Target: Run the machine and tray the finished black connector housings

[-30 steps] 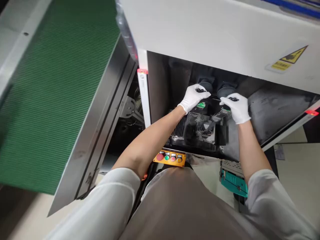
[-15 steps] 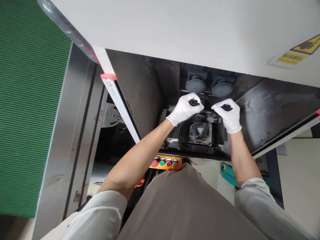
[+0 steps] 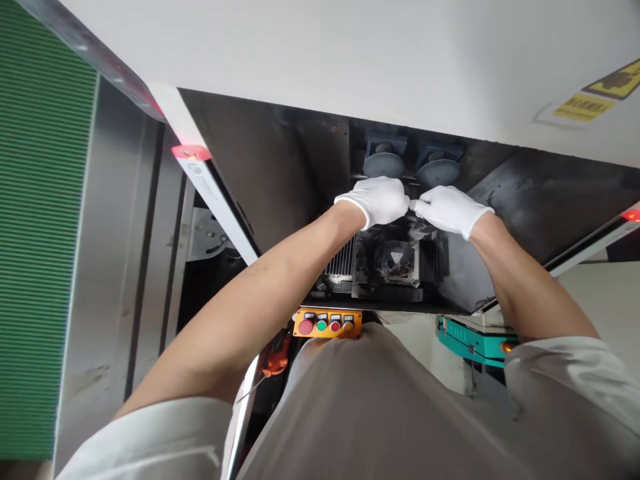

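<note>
In the head view, the left hand (image 3: 380, 201) and right hand (image 3: 450, 210) wear white gloves and have turned over, so their backs now face up. Half a second ago, dark shiny bits showed in both gloves. Now the gloves hide them, so I cannot tell where they are. The fingers are curled, but I cannot tell if either hand is holding something. The fingertips have come closer together and almost meet.

The hands are inside the dark opening of a big white machine (image 3: 345, 57). Just past them, on the far side, are the left grey disc (image 3: 384, 165) and the right grey disc (image 3: 439, 173). A dirty motor (image 3: 395, 260) sits nearer. The nearby orange button box (image 3: 327, 323) shows all its buttons, as before. On the right, more of the teal thing (image 3: 473, 341) shows. On the left, less of the green belt (image 3: 35, 233) shows.
</note>
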Demonstrator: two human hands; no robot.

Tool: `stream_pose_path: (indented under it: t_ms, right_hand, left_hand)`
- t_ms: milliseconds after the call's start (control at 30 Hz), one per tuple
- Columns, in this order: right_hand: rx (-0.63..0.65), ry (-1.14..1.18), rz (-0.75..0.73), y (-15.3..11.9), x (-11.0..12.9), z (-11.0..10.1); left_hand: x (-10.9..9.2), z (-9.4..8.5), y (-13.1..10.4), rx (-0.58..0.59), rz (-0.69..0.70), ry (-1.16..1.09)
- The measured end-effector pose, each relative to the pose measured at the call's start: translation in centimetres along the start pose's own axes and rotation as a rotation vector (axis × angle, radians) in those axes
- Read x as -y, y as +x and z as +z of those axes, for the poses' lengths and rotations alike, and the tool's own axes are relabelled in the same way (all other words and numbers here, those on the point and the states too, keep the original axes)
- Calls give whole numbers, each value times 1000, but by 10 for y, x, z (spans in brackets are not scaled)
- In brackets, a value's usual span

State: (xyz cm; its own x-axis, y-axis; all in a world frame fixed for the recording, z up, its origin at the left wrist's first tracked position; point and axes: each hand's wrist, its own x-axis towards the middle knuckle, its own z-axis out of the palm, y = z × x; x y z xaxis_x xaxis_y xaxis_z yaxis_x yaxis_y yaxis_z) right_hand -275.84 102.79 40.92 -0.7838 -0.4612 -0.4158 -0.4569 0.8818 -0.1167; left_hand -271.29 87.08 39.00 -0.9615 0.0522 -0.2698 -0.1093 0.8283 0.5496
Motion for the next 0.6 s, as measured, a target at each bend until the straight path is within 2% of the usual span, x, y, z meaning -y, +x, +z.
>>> stream_pose_path:
  t_ms: [100, 267, 367, 433, 467, 533, 600]
  right_hand:
    - [-33, 16, -26, 4, -4, 6]
    - [-107, 195, -57, 5, -14, 11]
    - [-109, 543, -92, -3, -19, 17]
    - [-143, 884, -190, -9, -22, 30]
    - [-196, 1039, -241, -12, -24, 39]
    - [-381, 1283, -295, -15, -27, 61]
    - [-569, 1383, -253, -13, -30, 82]
  left_hand:
    - [7, 5, 5, -25, 35, -69]
    - [15, 3, 2, -78, 18, -220]
    - [23, 11, -10, -47, 158, -564]
    - [30, 25, -19, -123, 247, -892]
    - [33, 34, -22, -201, 261, -1052]
    - [37, 52, -24, -367, 237, -1297]
    - [37, 66, -23, -456, 201, -1416]
